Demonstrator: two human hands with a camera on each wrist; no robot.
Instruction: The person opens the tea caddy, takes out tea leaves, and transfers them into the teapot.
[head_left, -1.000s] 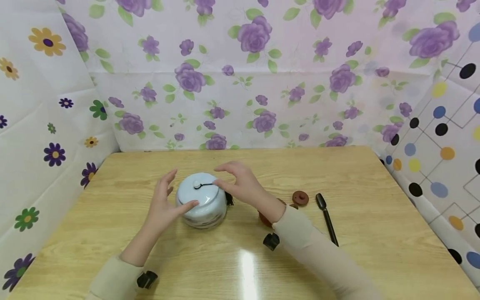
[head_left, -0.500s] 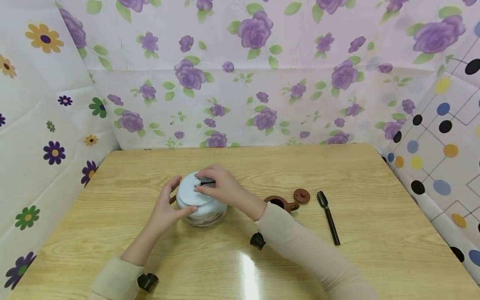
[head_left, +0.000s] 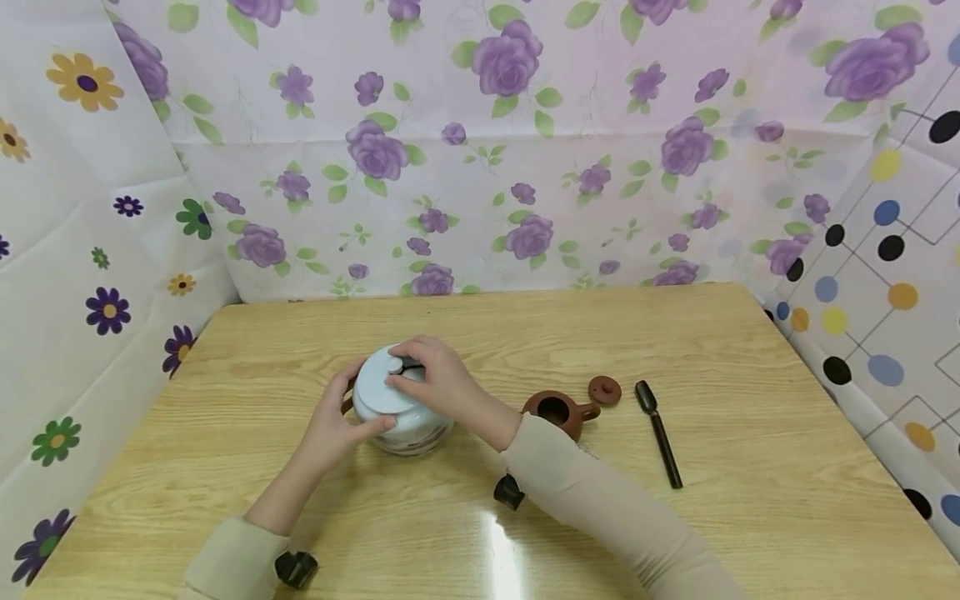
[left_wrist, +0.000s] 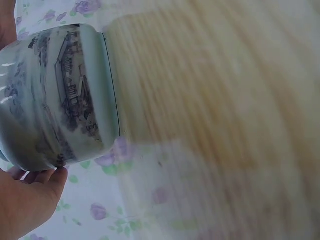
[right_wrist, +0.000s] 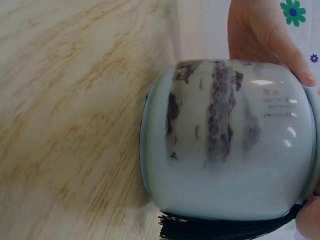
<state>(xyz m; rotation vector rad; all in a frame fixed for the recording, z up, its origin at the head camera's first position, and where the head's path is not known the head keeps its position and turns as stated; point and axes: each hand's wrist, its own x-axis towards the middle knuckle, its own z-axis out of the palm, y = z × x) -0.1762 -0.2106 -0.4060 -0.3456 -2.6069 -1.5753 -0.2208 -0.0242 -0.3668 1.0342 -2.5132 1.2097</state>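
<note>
Both hands are now closing in on the pale blue ceramic jar (head_left: 402, 408), which is standing upright on the desk (head_left: 720, 500) left of center; a second ago the right hand (head_left: 435, 382) was hovering open above the lid (head_left: 386, 385), and now it is sitting down on top, fingers curling over the lid by its white knob (head_left: 394, 364) and the black cord looped there. The left hand (head_left: 339, 421) is pressing in tighter too, thumb on the lid's near edge and fingers wrapping the jar's left wall, so it is bracing the jar while the right is gripping the lid. My read: the lid is being seated or worked, jar not lifting yet. The left wrist view is showing the painted jar wall (left_wrist: 65, 95) with fingertips touching its rim; the right wrist view is showing the jar (right_wrist: 227, 140) with a black tassel (right_wrist: 225, 227) hanging by its side. Right of the jar, well apart from it, a small brown clay teapot (head_left: 558, 410) is sitting open, its lid (head_left: 604, 390) lying just beside it, and a dark scoop (head_left: 658, 433) is lying farther right. The desk is light wood grain with glare near the front. Floral sheets are covering the back and left walls, a dotted sheet the right.
</note>
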